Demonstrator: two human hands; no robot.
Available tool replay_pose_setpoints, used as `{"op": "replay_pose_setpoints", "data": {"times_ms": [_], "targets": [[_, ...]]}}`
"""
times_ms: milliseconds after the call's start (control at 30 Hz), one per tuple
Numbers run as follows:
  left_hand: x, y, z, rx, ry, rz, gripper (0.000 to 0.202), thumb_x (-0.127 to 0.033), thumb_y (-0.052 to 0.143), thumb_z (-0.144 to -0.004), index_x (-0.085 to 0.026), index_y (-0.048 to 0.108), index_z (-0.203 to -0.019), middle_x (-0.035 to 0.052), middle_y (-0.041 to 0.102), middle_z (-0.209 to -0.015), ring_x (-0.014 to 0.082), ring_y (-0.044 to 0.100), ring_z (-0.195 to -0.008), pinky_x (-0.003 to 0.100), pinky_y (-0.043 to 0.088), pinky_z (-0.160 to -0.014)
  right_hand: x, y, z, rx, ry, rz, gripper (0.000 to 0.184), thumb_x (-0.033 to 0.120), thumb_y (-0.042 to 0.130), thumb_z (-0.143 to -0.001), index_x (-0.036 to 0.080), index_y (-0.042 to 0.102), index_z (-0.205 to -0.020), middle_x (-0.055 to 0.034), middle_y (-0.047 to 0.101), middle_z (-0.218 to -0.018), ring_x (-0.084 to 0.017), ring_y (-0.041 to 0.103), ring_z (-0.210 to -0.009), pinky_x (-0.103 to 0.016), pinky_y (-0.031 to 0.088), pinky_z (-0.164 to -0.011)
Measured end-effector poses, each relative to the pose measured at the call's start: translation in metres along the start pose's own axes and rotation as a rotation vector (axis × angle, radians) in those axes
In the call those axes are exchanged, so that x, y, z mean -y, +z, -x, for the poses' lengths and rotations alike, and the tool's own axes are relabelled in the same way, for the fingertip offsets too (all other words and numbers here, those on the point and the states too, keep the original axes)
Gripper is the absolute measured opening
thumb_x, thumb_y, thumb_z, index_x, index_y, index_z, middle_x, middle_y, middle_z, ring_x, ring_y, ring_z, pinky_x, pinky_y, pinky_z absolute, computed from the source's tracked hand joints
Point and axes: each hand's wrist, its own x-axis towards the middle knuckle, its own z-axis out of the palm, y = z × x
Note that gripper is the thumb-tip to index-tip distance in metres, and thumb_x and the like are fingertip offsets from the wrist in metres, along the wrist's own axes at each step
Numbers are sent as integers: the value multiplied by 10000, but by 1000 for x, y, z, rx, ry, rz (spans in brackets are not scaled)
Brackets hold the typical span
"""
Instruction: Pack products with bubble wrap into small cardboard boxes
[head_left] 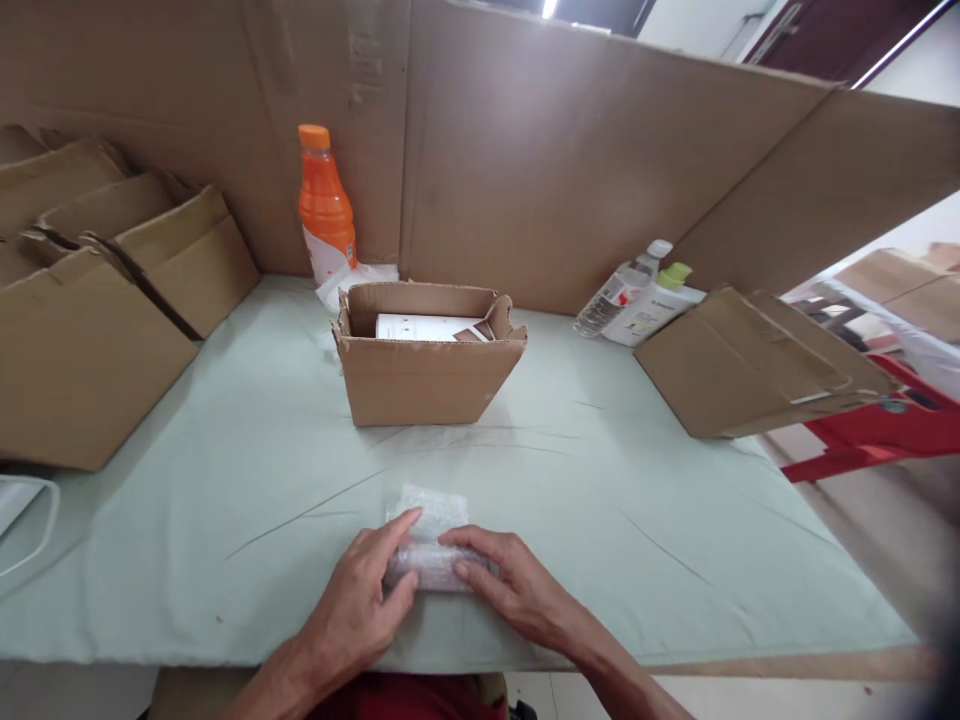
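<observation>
A small bundle rolled in clear bubble wrap (429,548) lies near the front edge of the pale green table cover (225,480). My left hand (365,600) curls over its left end, fingers pressed onto the wrap. My right hand (510,585) grips its right end with fingers laid along the roll. A loose flap of the wrap sticks out flat beyond my fingertips. Behind it, at the table's middle, stands an open cardboard box (427,365) with a white packet (431,328) inside.
An orange drink bottle (325,205) stands at the back against a tall cardboard wall (570,150). Folded cardboard boxes (97,290) are stacked at the left, a flat carton (750,365) and two plastic bottles (637,300) at the right. A white mask (22,510) lies far left.
</observation>
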Motion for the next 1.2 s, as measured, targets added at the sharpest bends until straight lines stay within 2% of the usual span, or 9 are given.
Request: {"op": "replay_pose_setpoints", "data": {"times_ms": [67,200,333,433,567,800,900,1067,1200], "targets": [[3,3,-5,-11,-113,-2,505,-211,502,-883,-205,489,-1388,66,731,-1042,203,689,-855,341,575,-770,-1,1,-4,-70,11,6,252,296,516,-966,230,664,-1159,-45,735,-1089,-205,693,-961,-311,551,-816],[9,12,-16,-112,-82,-170,459,-234,489,-892,-175,528,-1346,103,707,-1074,276,653,-952,449,545,-839,-11,4,-17,-341,-55,376,444,387,592,-912,164,587,-1296,-171,617,-1330,-323,573,-1215,-494,464,-999],[17,14,-19,-164,-59,-244,497,-219,523,-872,-177,498,-1367,126,649,-1209,314,588,-1102,514,492,-942,-17,9,-28,-256,-64,501,452,399,654,-862,139,598,-1228,-216,524,-1437,-386,467,-1330,-571,413,-1032],[22,7,-15,-110,-52,-137,628,-187,555,-822,-199,424,-1435,129,576,-1360,317,516,-1246,536,405,-1062,-19,16,-29,-253,-178,381,196,284,627,-853,186,602,-1021,-172,581,-1371,-338,490,-1319,-518,412,-1040],[18,-11,-15,115,-199,172,808,-146,564,-748,-244,318,-1511,88,612,-1297,251,579,-1156,418,445,-1023,-14,19,-22,-209,-247,114,209,182,586,-819,225,560,-1022,-83,683,-1137,-227,640,-1057,-367,489,-905],[9,-9,-28,83,-284,399,253,-207,512,-755,-181,656,-962,13,651,-854,172,580,-790,257,442,-719,-8,11,-16,-232,43,-380,709,412,694,-775,224,434,-1407,-81,660,-1122,-233,646,-1033,-315,504,-869],[13,-3,-30,98,-289,450,193,-209,517,-746,-174,639,-891,-8,599,-763,154,540,-721,246,406,-659,-4,6,-21,-190,37,-269,477,515,635,-820,217,611,-1192,-48,676,-956,-215,640,-883,-289,495,-777],[9,-37,-40,56,-156,543,246,-363,602,-814,-188,661,-976,20,645,-856,181,586,-827,270,451,-766,32,-38,-29,-219,-33,-99,296,495,601,-875,205,655,-900,-18,642,-780,-173,596,-715,-250,467,-652],[13,-76,-67,-358,-201,575,400,-473,565,-896,-227,595,-1210,78,675,-1106,233,606,-1060,336,473,-903,82,-106,-45,-392,-55,-240,339,512,649,-858,201,657,-993,-19,645,-773,-142,575,-617,-215,429,-522]]}}
